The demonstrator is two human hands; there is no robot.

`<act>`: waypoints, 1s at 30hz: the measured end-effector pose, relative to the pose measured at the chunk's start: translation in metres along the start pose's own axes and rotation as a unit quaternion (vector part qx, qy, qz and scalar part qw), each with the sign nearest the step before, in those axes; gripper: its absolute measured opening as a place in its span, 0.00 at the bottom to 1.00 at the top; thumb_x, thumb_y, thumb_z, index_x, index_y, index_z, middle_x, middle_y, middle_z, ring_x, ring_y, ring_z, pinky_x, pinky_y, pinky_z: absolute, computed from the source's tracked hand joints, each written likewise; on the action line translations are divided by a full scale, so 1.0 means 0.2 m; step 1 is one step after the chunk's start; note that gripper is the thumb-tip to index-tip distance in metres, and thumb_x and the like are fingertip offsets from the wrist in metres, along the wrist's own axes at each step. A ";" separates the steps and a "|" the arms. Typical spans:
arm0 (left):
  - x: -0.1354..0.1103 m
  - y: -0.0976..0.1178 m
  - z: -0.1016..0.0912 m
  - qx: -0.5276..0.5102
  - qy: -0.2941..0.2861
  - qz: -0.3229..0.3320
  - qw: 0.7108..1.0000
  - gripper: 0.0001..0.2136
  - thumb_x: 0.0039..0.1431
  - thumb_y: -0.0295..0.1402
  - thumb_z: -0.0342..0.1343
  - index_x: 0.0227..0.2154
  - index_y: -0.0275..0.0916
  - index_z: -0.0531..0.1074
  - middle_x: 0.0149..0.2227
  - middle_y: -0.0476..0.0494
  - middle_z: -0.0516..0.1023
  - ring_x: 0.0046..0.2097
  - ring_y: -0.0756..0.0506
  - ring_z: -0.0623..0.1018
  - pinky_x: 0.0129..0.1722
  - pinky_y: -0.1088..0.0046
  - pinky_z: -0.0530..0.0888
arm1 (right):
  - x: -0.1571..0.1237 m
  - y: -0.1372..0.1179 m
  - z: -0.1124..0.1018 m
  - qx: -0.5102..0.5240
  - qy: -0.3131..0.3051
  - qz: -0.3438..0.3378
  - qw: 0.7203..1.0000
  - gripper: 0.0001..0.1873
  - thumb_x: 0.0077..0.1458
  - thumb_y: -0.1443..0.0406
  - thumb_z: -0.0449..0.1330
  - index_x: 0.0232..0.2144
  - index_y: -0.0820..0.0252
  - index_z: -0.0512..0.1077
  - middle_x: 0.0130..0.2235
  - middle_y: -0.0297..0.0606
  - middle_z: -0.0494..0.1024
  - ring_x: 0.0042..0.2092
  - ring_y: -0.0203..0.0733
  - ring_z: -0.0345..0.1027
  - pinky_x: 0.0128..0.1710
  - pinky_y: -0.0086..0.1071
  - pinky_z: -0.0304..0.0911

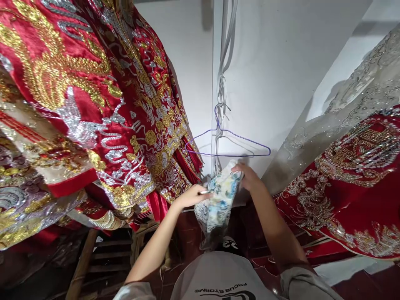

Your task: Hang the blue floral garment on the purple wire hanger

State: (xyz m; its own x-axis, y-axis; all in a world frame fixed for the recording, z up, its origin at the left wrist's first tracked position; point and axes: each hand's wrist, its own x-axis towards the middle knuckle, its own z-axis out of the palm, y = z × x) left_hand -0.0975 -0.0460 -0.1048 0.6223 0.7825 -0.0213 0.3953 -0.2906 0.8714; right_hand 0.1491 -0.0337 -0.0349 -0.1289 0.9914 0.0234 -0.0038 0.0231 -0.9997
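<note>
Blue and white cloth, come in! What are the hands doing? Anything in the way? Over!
Left hand and right hand both gripping blue and white cloth. Cloth drooping below hands. Purple hanger just above, apparently not blocking.

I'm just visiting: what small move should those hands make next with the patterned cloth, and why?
I'd probably lift the soft white cloth with blue and yellow patterning slightly toward the thin purple wire hanger: the left hand and right hand both hold the cloth just below the hanger, which seems to carry nothing.
</note>
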 end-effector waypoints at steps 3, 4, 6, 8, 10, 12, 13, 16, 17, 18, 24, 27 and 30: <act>-0.08 -0.02 -0.11 0.073 -0.002 -0.057 0.996 0.18 0.49 0.51 0.65 0.23 0.39 0.72 0.22 0.51 0.72 0.26 0.47 0.69 0.27 0.74 0.63 | 0.03 -0.10 -0.06 -0.063 -0.012 -0.058 0.996 0.14 0.41 0.56 0.67 0.25 0.57 0.71 0.27 0.35 0.75 0.30 0.43 0.69 0.33 0.36 0.66; -0.10 -0.02 -0.14 0.084 0.017 -0.074 0.994 0.17 0.46 0.49 0.66 0.25 0.40 0.74 0.24 0.49 0.75 0.27 0.46 0.71 0.27 0.73 0.64 | 0.05 -0.12 -0.07 -0.115 -0.009 -0.095 0.989 0.12 0.44 0.57 0.67 0.30 0.57 0.74 0.32 0.37 0.78 0.35 0.46 0.72 0.37 0.37 0.67; -0.14 -0.02 -0.21 0.120 0.053 -0.116 0.985 0.16 0.42 0.48 0.68 0.25 0.42 0.75 0.26 0.46 0.78 0.28 0.43 0.74 0.28 0.72 0.65 | 0.08 -0.13 -0.06 -0.224 0.003 -0.151 0.963 0.13 0.52 0.61 0.65 0.41 0.55 0.78 0.45 0.41 0.81 0.47 0.51 0.74 0.49 0.40 0.67; -0.17 -0.01 -0.26 0.174 0.076 -0.160 0.969 0.17 0.41 0.49 0.68 0.21 0.42 0.72 0.25 0.44 0.77 0.28 0.42 0.75 0.28 0.71 0.66 | 0.14 -0.09 -0.04 -0.303 0.023 -0.149 0.941 0.15 0.58 0.62 0.61 0.47 0.55 0.79 0.52 0.44 0.80 0.54 0.53 0.72 0.54 0.42 0.64; -0.17 0.01 -0.31 0.212 0.090 -0.168 0.958 0.17 0.44 0.50 0.66 0.21 0.42 0.72 0.25 0.42 0.78 0.29 0.41 0.76 0.30 0.70 0.67 | 0.19 -0.04 -0.04 -0.366 0.048 -0.116 0.922 0.14 0.61 0.63 0.59 0.46 0.57 0.80 0.49 0.47 0.82 0.52 0.54 0.74 0.51 0.40 0.65; -0.16 0.04 -0.33 0.223 0.120 -0.139 0.957 0.16 0.49 0.50 0.63 0.23 0.42 0.74 0.26 0.40 0.79 0.31 0.40 0.78 0.33 0.70 0.69 | 0.23 0.00 -0.08 -0.417 0.069 -0.095 0.901 0.15 0.63 0.62 0.57 0.44 0.59 0.81 0.42 0.47 0.83 0.45 0.52 0.76 0.44 0.38 0.65; -0.15 0.06 -0.35 0.228 0.143 -0.126 0.955 0.15 0.51 0.49 0.62 0.24 0.41 0.74 0.27 0.40 0.80 0.32 0.40 0.78 0.34 0.69 0.70 | 0.24 0.01 -0.11 -0.436 0.076 -0.093 0.892 0.15 0.63 0.61 0.56 0.43 0.60 0.81 0.38 0.46 0.83 0.42 0.51 0.75 0.41 0.37 0.64; -0.10 0.13 -0.39 0.257 0.203 -0.133 0.936 0.15 0.55 0.47 0.59 0.23 0.40 0.74 0.25 0.41 0.78 0.31 0.40 0.77 0.35 0.68 0.70 | 0.23 0.00 -0.20 -0.469 0.082 -0.112 0.872 0.16 0.63 0.59 0.56 0.39 0.61 0.82 0.33 0.45 0.83 0.36 0.49 0.73 0.36 0.35 0.60; -0.08 0.15 -0.41 0.266 0.214 -0.142 0.929 0.15 0.56 0.46 0.59 0.23 0.40 0.74 0.24 0.41 0.78 0.30 0.40 0.77 0.35 0.68 0.70 | 0.23 -0.01 -0.23 -0.475 0.082 -0.122 0.868 0.15 0.62 0.60 0.56 0.37 0.61 0.82 0.33 0.45 0.83 0.36 0.48 0.72 0.35 0.35 0.59; -0.05 0.18 -0.43 0.275 0.223 -0.148 0.923 0.14 0.56 0.44 0.59 0.24 0.39 0.74 0.24 0.41 0.78 0.30 0.40 0.77 0.34 0.68 0.70 | 0.22 -0.02 -0.25 -0.478 0.082 -0.131 0.865 0.15 0.62 0.60 0.57 0.36 0.61 0.82 0.34 0.46 0.83 0.37 0.48 0.72 0.35 0.35 0.59; 0.14 0.26 -0.50 0.320 0.290 -0.156 0.888 0.07 0.56 0.32 0.55 0.30 0.35 0.77 0.32 0.36 0.81 0.36 0.39 0.79 0.36 0.68 0.70 | 0.19 -0.04 -0.29 -0.466 0.082 -0.135 0.870 0.14 0.60 0.61 0.58 0.34 0.61 0.82 0.40 0.45 0.83 0.41 0.48 0.72 0.38 0.34 0.60; 0.21 0.23 -0.51 0.298 0.219 -0.211 0.905 0.07 0.54 0.34 0.58 0.31 0.35 0.77 0.35 0.35 0.82 0.37 0.38 0.80 0.36 0.68 0.71 | 0.18 -0.03 -0.30 -0.452 0.102 -0.139 0.875 0.12 0.60 0.63 0.58 0.34 0.60 0.81 0.40 0.44 0.83 0.41 0.47 0.72 0.39 0.34 0.60; 0.23 0.20 -0.51 0.302 0.185 -0.248 0.902 0.07 0.53 0.36 0.61 0.28 0.36 0.76 0.34 0.34 0.81 0.36 0.38 0.79 0.36 0.67 0.71 | 0.18 -0.03 -0.31 -0.448 0.093 -0.124 0.880 0.12 0.60 0.63 0.58 0.34 0.61 0.81 0.38 0.44 0.83 0.39 0.46 0.72 0.38 0.34 0.61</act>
State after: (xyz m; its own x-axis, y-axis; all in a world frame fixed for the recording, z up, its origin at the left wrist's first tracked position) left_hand -0.1217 0.0353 -0.0219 0.0435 0.9964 -0.0725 0.9287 -0.0136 0.3707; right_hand 0.2064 0.0090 -0.0274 -0.0692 0.9436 0.3238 0.7862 0.2514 -0.5646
